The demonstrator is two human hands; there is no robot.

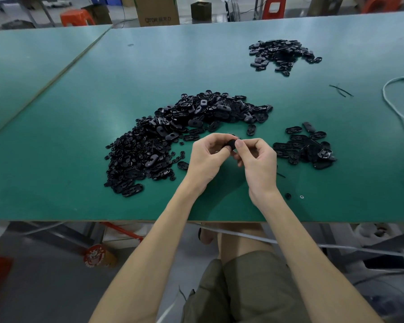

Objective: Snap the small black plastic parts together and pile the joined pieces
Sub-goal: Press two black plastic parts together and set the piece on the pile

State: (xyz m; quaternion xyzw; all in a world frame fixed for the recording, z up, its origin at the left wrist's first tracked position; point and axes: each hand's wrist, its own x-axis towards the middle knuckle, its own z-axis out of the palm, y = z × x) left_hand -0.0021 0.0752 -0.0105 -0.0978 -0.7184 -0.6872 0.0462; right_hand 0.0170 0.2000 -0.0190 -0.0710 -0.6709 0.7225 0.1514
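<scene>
The black part (231, 143) sits between my two hands above the desk (56, 113). The left hand (208, 157) curls round it from nine o'clock, and the right hand (258, 159) pinches it with thumb and forefinger from three o'clock. I judge this to be the snapping step itself, but fingers hide the joint, so I cannot tell whether the halves are seated. The next move calls for a firm squeeze square to the seam. Then I would carry the piece to the smaller pile (306, 148) at three o'clock, which I take for the joined pieces. The big heap (184, 129) of loose parts spreads from nine to twelve o'clock, and a far pile (282, 53) lies at one o'clock.
</scene>
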